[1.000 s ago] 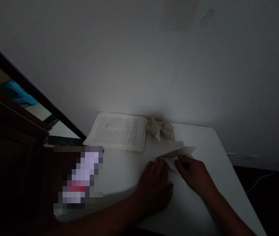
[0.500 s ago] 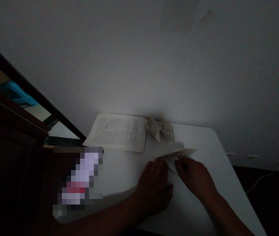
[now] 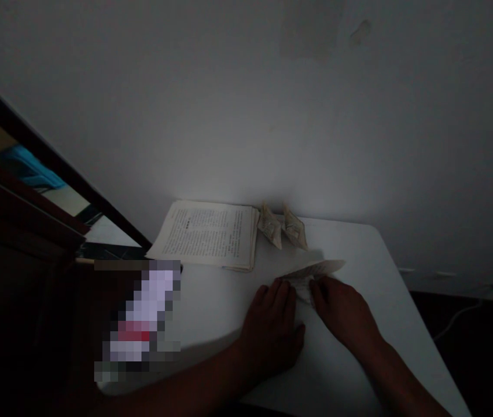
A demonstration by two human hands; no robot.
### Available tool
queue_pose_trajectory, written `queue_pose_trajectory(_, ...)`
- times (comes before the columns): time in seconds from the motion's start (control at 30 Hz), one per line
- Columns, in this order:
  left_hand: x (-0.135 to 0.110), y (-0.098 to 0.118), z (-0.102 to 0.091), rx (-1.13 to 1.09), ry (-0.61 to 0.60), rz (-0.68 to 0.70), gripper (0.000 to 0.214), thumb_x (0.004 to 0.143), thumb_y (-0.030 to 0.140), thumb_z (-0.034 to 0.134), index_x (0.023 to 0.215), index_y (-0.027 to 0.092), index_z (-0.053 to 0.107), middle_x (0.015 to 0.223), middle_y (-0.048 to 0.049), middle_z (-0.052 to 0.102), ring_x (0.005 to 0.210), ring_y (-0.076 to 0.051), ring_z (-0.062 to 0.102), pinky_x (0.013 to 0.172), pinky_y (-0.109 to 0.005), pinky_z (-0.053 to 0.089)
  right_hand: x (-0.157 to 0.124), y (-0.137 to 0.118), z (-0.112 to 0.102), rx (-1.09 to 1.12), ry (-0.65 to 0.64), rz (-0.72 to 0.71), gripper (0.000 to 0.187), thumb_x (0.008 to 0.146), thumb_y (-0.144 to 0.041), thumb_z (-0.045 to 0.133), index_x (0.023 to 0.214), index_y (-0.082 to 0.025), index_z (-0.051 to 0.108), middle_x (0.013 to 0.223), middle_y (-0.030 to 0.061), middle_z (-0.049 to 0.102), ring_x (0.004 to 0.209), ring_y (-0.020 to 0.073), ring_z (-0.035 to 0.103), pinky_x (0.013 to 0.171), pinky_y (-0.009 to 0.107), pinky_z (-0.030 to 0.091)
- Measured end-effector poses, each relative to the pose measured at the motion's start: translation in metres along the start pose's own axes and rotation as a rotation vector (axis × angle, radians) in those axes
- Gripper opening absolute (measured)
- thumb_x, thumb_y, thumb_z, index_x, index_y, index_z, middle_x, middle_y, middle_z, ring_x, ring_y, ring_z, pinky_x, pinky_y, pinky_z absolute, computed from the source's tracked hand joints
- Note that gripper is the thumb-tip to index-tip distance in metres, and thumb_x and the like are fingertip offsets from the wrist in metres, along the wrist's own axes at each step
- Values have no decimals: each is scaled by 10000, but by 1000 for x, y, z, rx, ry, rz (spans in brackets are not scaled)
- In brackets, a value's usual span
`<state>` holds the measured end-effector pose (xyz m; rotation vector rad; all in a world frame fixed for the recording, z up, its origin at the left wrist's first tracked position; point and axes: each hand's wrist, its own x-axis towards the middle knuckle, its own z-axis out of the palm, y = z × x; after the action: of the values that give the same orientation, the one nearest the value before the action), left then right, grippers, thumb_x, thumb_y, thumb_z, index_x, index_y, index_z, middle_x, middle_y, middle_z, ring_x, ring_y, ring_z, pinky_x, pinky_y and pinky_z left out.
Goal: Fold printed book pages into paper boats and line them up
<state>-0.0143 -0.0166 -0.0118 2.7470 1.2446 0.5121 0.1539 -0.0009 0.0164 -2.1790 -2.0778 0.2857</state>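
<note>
In dim light a partly folded sheet of printed paper (image 3: 316, 270) lies near the middle of the white tabletop (image 3: 368, 243). Its long axis runs left to right, and its far flap is raised off the surface and tapers to the right. The left hand (image 3: 272, 333) lies flat with its fingers (image 3: 282, 292) stretched out, their tips resting on the sheet's left end. The right hand (image 3: 345, 315) meets the paper from the near right with its fingers bent onto the fold; whether they pinch it or only press cannot be told. The sheet lies just beyond both sets of fingertips, between them. Farther back are an open book (image 3: 207, 231) and, beside it, a pair of small folded paper figures (image 3: 282, 227), both close to the wall (image 3: 246, 116).
</note>
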Motion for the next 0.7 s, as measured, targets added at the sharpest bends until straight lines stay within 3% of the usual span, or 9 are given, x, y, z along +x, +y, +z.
queue_pose_trajectory(0.37,-3,1,-3,32,11,-128,591,824,443,439,1271,57,467,1297,-188,492,1174,-344,444,982,-499,344,-1,3,1,-11,-13,6,323,920,-331,337,766,-189,584,760,69,676,680,205,638,574,291,333)
queue_pose_trajectory(0.7,-5,0,-2,60,40,-106,577,842,454,412,1281,84,469,1310,-155,500,1161,-318,468,977,-470,348,-1,1,1,-39,-27,32,333,923,-342,330,783,-187,589,780,80,686,701,215,643,587,292,341)
